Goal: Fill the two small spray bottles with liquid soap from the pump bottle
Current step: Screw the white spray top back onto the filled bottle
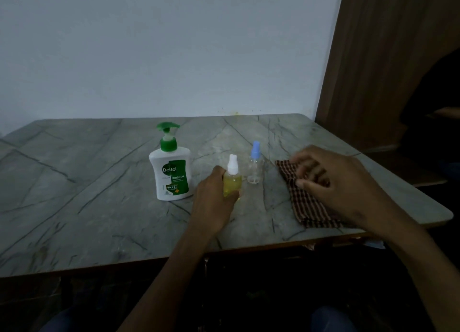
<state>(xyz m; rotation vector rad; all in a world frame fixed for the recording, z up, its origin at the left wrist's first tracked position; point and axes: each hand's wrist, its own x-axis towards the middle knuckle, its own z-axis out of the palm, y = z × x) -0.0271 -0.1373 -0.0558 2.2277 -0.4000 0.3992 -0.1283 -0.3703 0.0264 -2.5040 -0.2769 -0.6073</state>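
While my left hand [214, 202] wraps its fingers round the yellow bottle [232, 182], holding it upright on the table [87, 207], my right hand [331, 180] rests with curled fingers on the checked cloth [308, 207] near the table's right edge; whether it grips the cloth or only presses it I cannot tell. The yellow bottle, white sprayer on, looks nearly full of soap. I judge it light, of thin stiff plastic, and possibly slick if soap has run down the side, so the body is the place to hold it, low and firm, with the cap left free for twisting. Just beyond it stands the clear bottle [255, 167] with its blue sprayer, seemingly empty, lighter still and easy to tip; I would pinch it round the middle before unscrewing. Left of both, apart from them, the pump bottle [171, 175] stands upright, heaviest of the three, best steadied at the shoulder while the pump head is pressed.
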